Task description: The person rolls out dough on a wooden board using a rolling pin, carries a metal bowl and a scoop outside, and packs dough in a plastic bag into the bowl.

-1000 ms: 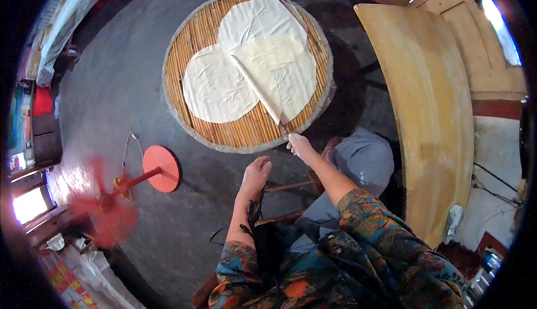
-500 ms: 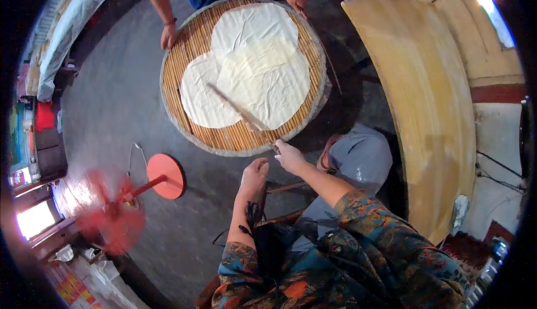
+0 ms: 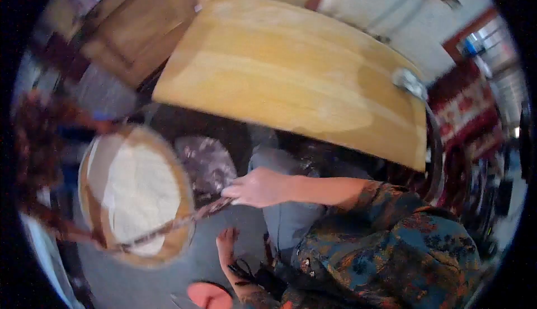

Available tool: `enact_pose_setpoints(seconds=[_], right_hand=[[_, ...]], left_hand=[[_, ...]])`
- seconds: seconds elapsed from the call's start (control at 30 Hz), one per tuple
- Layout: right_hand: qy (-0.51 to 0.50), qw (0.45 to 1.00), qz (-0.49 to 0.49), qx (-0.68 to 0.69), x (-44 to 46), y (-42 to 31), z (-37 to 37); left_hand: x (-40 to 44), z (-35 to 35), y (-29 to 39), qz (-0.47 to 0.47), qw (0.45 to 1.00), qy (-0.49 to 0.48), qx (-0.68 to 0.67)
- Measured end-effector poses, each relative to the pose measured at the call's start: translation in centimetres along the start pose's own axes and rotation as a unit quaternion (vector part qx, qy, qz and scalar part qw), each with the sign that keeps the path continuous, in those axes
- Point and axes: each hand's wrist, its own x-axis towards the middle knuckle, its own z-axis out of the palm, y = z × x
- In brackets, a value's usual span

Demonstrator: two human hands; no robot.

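My right hand (image 3: 254, 187) is closed on the end of a long thin stick (image 3: 184, 219), held at mid-frame. The stick slants down to the left across the round bamboo tray (image 3: 186, 230). White thin sheets (image 3: 142, 188) lie on that tray and look blurred. Below my right hand, my left hand (image 3: 227, 240) is raised near the tray's right side, touching nothing that I can see. Motion blur hides how its fingers are set.
A large pale wooden board (image 3: 279, 68) spans the upper middle. Another person (image 3: 50, 152), heavily blurred, is at the tray's left side. A red round fan base (image 3: 209, 296) stands at the bottom. Red patterned cloth (image 3: 467, 110) hangs at the right.
The view has swung to the right, so the tray now appears at the left and the board at the top. The stick stays in my right hand, and the other person appears closer.
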Motion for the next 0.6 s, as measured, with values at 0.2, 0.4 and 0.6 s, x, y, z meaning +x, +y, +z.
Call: enact_pose_setpoints(seconds=[0.2,0.4,0.6], right_hand=[[0.345,0.816,0.46,0.055,-22.3,9.1,-9.6],[0.435,0.724,0.535,0.022,-34.7,15.4,-7.7],[0.473,0.744,0.452,-0.136,-40.0,21.9,-9.0]], left_hand=[[-0.7,5.8,16.1,0.055,0.994,-0.011,-0.098],[5.5,12.8,29.5,0.103,0.987,-0.102,0.069],[8.2,30.2,39.8,0.148,0.926,-0.231,0.26]])
